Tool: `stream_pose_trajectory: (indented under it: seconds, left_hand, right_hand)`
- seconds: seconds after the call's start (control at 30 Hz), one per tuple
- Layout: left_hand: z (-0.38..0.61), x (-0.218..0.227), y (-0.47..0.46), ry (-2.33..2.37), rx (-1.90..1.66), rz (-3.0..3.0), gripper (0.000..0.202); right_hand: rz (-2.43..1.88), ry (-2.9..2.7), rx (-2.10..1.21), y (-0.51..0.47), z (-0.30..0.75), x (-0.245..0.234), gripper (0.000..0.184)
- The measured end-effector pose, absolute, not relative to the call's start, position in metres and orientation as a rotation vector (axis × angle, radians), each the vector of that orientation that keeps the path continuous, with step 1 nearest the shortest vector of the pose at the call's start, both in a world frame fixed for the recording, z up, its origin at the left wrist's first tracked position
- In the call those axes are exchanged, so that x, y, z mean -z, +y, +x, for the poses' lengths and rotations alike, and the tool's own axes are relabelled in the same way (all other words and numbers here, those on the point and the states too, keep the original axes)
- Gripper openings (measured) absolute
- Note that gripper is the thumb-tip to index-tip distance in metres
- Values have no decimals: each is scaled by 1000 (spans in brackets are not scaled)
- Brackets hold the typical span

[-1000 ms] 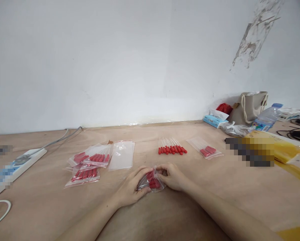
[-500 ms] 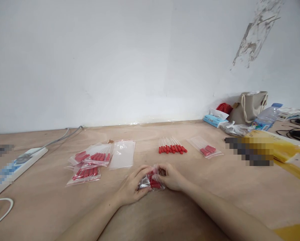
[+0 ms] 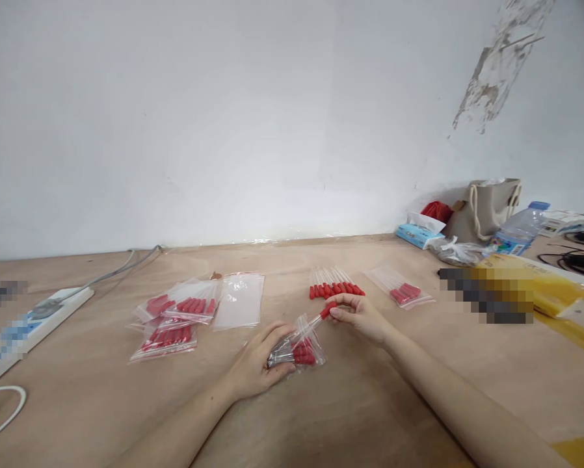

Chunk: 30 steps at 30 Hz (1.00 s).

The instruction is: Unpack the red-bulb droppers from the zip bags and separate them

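Observation:
My left hand [image 3: 257,361] is closed on a small clear zip bag [image 3: 299,346] with several red-tipped droppers inside, held against the wooden table [image 3: 321,416]. My right hand [image 3: 360,316] pinches the red bulb of one dropper [image 3: 321,315] whose clear stem reaches down into the bag's mouth. Just behind my right hand lies a row of loose red-tipped droppers [image 3: 335,287]. A filled bag [image 3: 400,287] lies to their right.
Several filled bags [image 3: 177,315] and empty clear bags [image 3: 239,299] lie at the left. A power strip [image 3: 33,322] and cables sit far left. Tissue pack [image 3: 419,231], canvas bag [image 3: 491,207], water bottle [image 3: 521,227] and yellow packaging [image 3: 555,286] crowd the right.
My right hand has moved up and to the right from the bag's mouth, now holding one dropper by its red bulb. My left hand kept hold of the bag.

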<state>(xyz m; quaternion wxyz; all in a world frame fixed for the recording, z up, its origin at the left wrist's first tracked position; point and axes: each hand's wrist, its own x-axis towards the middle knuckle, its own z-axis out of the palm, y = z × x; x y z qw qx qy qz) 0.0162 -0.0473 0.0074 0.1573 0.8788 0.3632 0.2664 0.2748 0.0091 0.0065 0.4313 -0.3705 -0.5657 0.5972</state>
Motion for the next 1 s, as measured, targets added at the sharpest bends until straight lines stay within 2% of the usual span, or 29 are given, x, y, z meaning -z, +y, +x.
stream_pose_trajectory:
  seconds: [0.1, 0.3, 0.5, 0.67, 0.8, 1.0]
  left_hand:
    - [14, -8, -46, 1039, -745, 2504, 49]
    - [12, -12, -44, 1021, -722, 2446, 42]
    - [14, -15, -46, 1034, -725, 2418, 39]
    - [12, -15, -46, 1013, -710, 2404, 38]
    - [12, -16, -46, 1013, -704, 2404, 37]
    - [12, -17, -46, 1025, -705, 2418, 37]
  right_hand:
    - [-983, -1453, -1434, 16, 301, -23, 32]
    - [-941, -1348, -987, 35, 312, -50, 33]
    - [-1011, -1662, -424, 53, 241, -24, 17]
    - [-1150, -1979, -83, 57, 209, -4, 23]
    - [-1309, -2172, 80, 53, 207, -3, 21]
    - [-1330, -2261, 168, 49, 211, -4, 13]
